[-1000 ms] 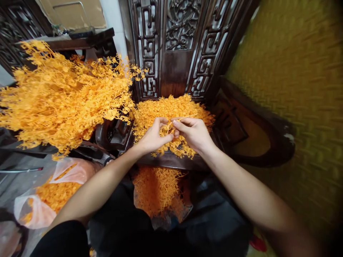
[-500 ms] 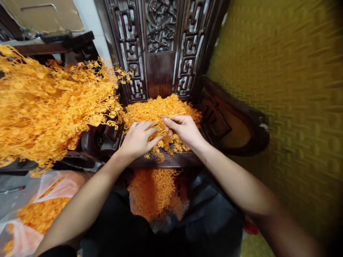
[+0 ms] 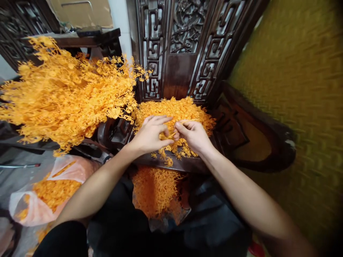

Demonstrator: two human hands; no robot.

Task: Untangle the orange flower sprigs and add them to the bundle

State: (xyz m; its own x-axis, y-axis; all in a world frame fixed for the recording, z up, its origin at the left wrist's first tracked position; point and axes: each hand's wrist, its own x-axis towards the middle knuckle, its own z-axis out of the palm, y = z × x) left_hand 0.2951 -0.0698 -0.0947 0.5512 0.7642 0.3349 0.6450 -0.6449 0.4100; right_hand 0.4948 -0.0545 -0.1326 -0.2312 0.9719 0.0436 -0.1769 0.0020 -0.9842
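A heap of small orange plastic sprigs (image 3: 174, 109) lies on the seat of a dark carved wooden chair (image 3: 184, 53). Over its front part my two hands meet. My left hand (image 3: 150, 134) curls its fingers round a thin orange sprig stem (image 3: 171, 135). My right hand (image 3: 193, 135) pinches the other end of the same stem, which sticks out past its fingers toward the right. Loose sprigs hang from the stem at the seat's front edge (image 3: 171, 165).
A big bunch of orange branching stems (image 3: 66, 92) fills the left. A clear bag of orange pieces (image 3: 50, 192) lies on the floor at lower left. Another bag of sprigs (image 3: 158, 192) rests in my lap. A yellow woven surface (image 3: 300, 89) is on the right.
Both hands stay together over the heap and have drawn slightly closer, the left fingers now curled over the stem. The view swung left and back to the right.
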